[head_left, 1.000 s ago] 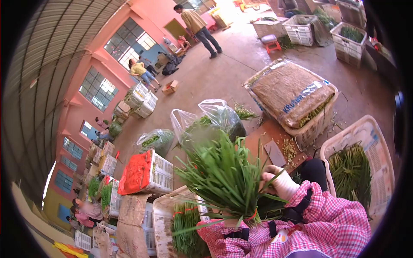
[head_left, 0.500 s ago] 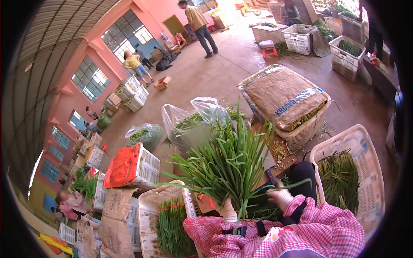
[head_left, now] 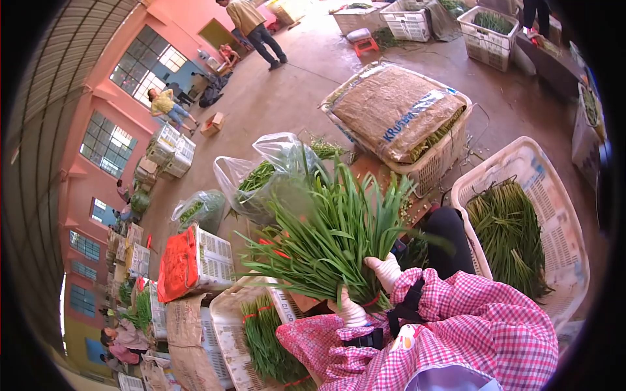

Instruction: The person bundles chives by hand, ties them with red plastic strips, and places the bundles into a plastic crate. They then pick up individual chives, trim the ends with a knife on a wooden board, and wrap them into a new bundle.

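A big bunch of long, flat green leaves, like garlic chives [head_left: 326, 228], fans up and away from me, with a red band low around its stalks. Around the lower left of the stalks, my left hand [head_left: 349, 309], in a pale covering, is closed. My right hand [head_left: 386, 270], covered the same way, grips the bunch's right side, its thumb showing and its other fingers hidden behind leaves. Just left of the bunch, a white crate [head_left: 225, 313] holds red-banded green bundles [head_left: 270, 339]. To my right, a larger white basket [head_left: 564, 241] contains several darker green bundles [head_left: 505, 228].
Beyond the leaves stand clear plastic bags [head_left: 261, 176] of greens and a sack-covered basket [head_left: 398, 117]. A crate with a red cover [head_left: 177, 264] is at left. Farther off, a person [head_left: 251, 29] stands near a small red stool [head_left: 365, 44].
My right hand has moved left from beside the knife onto the bunch. The bunch has tilted left and lower, and its red band now shows. My view has turned a little to the right.
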Demonstrator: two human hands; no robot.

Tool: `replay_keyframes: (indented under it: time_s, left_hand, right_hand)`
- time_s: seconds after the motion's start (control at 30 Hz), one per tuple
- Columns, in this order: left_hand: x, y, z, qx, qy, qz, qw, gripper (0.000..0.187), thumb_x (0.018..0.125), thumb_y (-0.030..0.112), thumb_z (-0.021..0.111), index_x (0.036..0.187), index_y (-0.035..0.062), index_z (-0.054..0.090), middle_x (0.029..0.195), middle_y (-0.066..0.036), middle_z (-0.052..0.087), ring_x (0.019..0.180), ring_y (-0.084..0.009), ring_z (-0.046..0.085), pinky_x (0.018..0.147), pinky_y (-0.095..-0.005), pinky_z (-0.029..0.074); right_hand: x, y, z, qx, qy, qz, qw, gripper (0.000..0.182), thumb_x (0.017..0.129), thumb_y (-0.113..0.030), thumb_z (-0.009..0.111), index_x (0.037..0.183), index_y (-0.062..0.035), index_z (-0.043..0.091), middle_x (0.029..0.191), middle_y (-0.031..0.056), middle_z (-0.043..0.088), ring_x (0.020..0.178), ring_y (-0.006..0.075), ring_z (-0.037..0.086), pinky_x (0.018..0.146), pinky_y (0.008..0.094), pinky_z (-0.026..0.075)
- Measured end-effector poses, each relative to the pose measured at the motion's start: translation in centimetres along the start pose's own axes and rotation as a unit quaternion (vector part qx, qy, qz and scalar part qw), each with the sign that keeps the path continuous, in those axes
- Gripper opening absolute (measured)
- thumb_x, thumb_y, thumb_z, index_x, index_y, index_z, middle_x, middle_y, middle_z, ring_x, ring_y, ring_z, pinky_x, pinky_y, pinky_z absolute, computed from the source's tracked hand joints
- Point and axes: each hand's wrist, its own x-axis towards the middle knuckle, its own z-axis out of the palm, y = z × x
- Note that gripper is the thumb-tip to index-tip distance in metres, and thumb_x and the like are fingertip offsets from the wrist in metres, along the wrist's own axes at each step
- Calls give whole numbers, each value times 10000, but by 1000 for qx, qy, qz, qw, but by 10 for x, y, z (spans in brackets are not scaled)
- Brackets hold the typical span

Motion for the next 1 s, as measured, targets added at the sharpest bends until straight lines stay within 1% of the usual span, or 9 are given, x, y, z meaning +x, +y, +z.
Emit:
replay_keyframes:
  time_s: [0.37, 0.43, 0.53, 0.67, 0.73, 0.8, 0.87, 0.93, 1.0]
  left_hand:
    - [-13, 3, 8, 264, -113, 85, 954, 308, 762, 162, 663, 994, -39, 638, 929, -73, 681, 803, -167, 612, 758, -324, 487]
    - [-11, -2, 8, 382, -237, 131, 884, 405, 752, 192, 715, 1089, -5, 606, 1022, -153, 664, 893, -253, 634, 805, -365, 493]
    - [-33, 68, 56, 612, -419, 282, 608, 546, 735, 262, 743, 1189, 11, 572, 1200, -258, 559, 1099, -393, 563, 920, -403, 469]
    - [-20, 161, 65, 454, -648, 110, 601, 566, 780, 340, 688, 1254, 60, 558, 1326, -237, 488, 1218, -402, 479, 1032, -488, 371]
    - [53, 169, -15, 379, -774, -40, 506, 723, 732, 319, 739, 1328, 15, 464, 1349, -251, 460, 1256, -369, 452, 1017, -468, 399]
    - [50, 202, 16, 122, -759, 38, 638, 569, 898, 432, 542, 1284, 14, 522, 1180, -323, 550, 1023, -377, 615, 939, -596, 423]
    - [26, 193, -21, 54, -440, -59, 895, 502, 913, 400, 524, 1197, -11, 578, 1041, -269, 623, 842, -339, 648, 633, -379, 561]
    - [82, 151, -51, 113, -323, -172, 924, 644, 801, 318, 681, 1355, 69, 468, 1404, -182, 430, 1284, -363, 424, 1051, -533, 331]
    - [77, 106, -44, 184, -377, -173, 891, 788, 822, 324, 664, 1455, 54, 279, 1479, -165, 320, 1348, -330, 338, 1056, -575, 291]
  right_hand:
    - [-12, -24, 3, -123, -118, -7, 985, 482, 745, -134, 704, 1189, -25, 551, 1071, 62, 639, 955, 175, 583, 868, 330, 463]
    - [19, -1, -19, -21, -88, -37, 995, 389, 778, -151, 670, 1135, -27, 581, 1011, 55, 648, 889, 157, 586, 805, 300, 476]
    - [50, 19, -42, 143, -79, 29, 986, 380, 841, -255, 634, 1140, -29, 577, 1030, 48, 652, 914, 164, 595, 816, 306, 477]
    - [53, 28, -59, 103, -73, 36, 991, 388, 846, -269, 626, 1146, -28, 574, 1039, 54, 651, 925, 169, 596, 823, 311, 476]
    - [55, 34, -61, 82, -88, 33, 992, 393, 849, -276, 623, 1149, -27, 573, 1043, 56, 650, 930, 171, 596, 826, 313, 475]
    - [56, 40, -62, 64, -101, 33, 992, 397, 852, -283, 619, 1152, -27, 571, 1047, 59, 650, 935, 173, 596, 830, 315, 474]
    - [57, 48, -60, 47, -116, 32, 992, 402, 855, -290, 616, 1155, -27, 570, 1051, 62, 649, 941, 175, 596, 834, 317, 474]
    - [59, 53, -58, 34, -133, 31, 990, 407, 857, -297, 612, 1158, -26, 569, 1056, 64, 649, 946, 177, 596, 837, 319, 473]
    - [60, 56, -56, 21, -147, 30, 988, 412, 860, -304, 608, 1161, -26, 568, 1060, 67, 648, 951, 179, 596, 841, 321, 472]
